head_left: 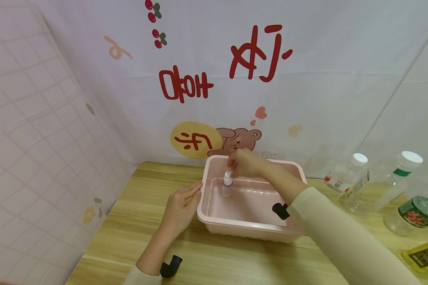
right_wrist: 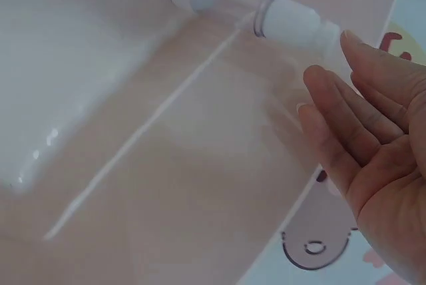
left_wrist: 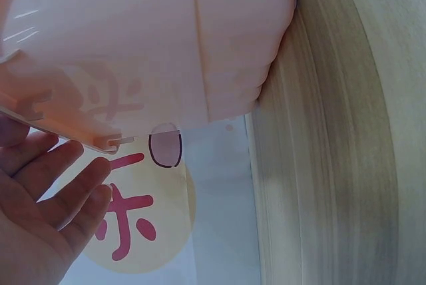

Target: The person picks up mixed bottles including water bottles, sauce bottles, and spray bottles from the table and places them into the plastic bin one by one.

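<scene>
A pink plastic basin (head_left: 249,225) sits on the wooden table. Inside it, near the left end, stands a small clear bottle with a white cap (head_left: 227,187), upright. My right hand (head_left: 247,163) is just above the bottle's cap, inside the far rim. Seen from the right wrist, the thumb (right_wrist: 379,65) is close beside the top of the cap, and the loosely bent fingers hold nothing. At the basin's left rim, my left hand (head_left: 182,206) rests with its fingers extended against the edge; from the left wrist, the fingers (left_wrist: 56,165) are spread below the rim.
Right of the basin stand several clear plastic bottles, one with a white cap (head_left: 359,160) and one with a green label (head_left: 419,211). A bottle of yellow liquid (head_left: 426,255) is at the lower right. A printed cloth wall (head_left: 324,91) rises behind the table (head_left: 128,233).
</scene>
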